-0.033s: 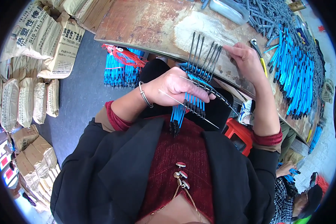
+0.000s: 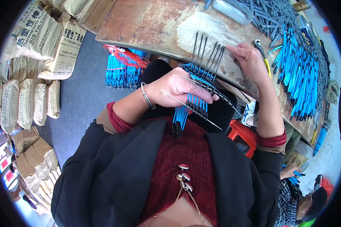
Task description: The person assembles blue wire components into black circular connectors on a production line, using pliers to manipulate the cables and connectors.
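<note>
My left hand is wrapped round a bundle of slim blue strips with black ends, held above my lap. Two thin metal rods pass crosswise by the bundle, one on each side of my fingers, with rows of black ends along them. From the bundle's far side several thin black prongs stick out toward the table. My right hand is over the table edge, thumb and forefinger pinched at the tip of the rightmost prong. Whether they grip that prong or something tiny is unclear.
The worn wooden table bears a clear plastic tray, yellow-handled pliers, many loose blue strips and a heap of grey parts. Tied blue bundles, paper sacks, a red stool and a co-worker's hand surround me.
</note>
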Motion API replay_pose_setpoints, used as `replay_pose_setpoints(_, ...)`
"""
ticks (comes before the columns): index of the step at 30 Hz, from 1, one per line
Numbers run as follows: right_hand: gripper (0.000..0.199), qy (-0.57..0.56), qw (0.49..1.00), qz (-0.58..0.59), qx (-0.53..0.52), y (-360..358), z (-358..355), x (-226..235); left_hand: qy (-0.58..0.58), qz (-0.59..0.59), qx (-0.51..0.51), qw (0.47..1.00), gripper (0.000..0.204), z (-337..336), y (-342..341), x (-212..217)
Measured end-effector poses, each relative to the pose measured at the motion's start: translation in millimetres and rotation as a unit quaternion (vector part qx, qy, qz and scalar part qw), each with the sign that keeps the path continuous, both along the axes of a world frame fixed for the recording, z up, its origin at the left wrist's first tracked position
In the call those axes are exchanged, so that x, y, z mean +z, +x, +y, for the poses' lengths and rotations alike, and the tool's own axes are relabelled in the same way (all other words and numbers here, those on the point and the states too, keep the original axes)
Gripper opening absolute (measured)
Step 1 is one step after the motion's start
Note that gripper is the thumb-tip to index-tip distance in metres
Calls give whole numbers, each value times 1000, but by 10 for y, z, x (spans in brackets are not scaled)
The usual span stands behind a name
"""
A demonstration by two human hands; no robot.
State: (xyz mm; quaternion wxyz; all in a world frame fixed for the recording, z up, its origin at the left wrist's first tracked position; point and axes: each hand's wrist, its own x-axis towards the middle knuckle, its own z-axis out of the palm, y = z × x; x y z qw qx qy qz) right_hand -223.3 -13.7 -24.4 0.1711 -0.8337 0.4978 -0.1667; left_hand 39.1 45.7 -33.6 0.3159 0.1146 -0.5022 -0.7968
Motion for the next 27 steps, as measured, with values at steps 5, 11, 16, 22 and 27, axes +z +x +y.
replay_pose_setpoints(5,23,-13,1000,-20,11,34,-44,-49,-62,7,3,998,17,-57,0,-13)
replay_pose_setpoints(11,21,-22,999,-27,24,113,-93,-32,-210,1,27,977,17,-116,21,-42)
replay_pose_setpoints(16,27,-99,994,46,23,265,-120,19,-125,25,12,992,17,-96,32,-45)
replay_pose_setpoints(22,35,-33,977,172,119,341,-136,255,-150,-2,5,989,16,-110,69,-12)
replay_pose_setpoints(27,37,45,987,110,113,257,-92,239,-108,1,-2,994,17,-70,61,-23)
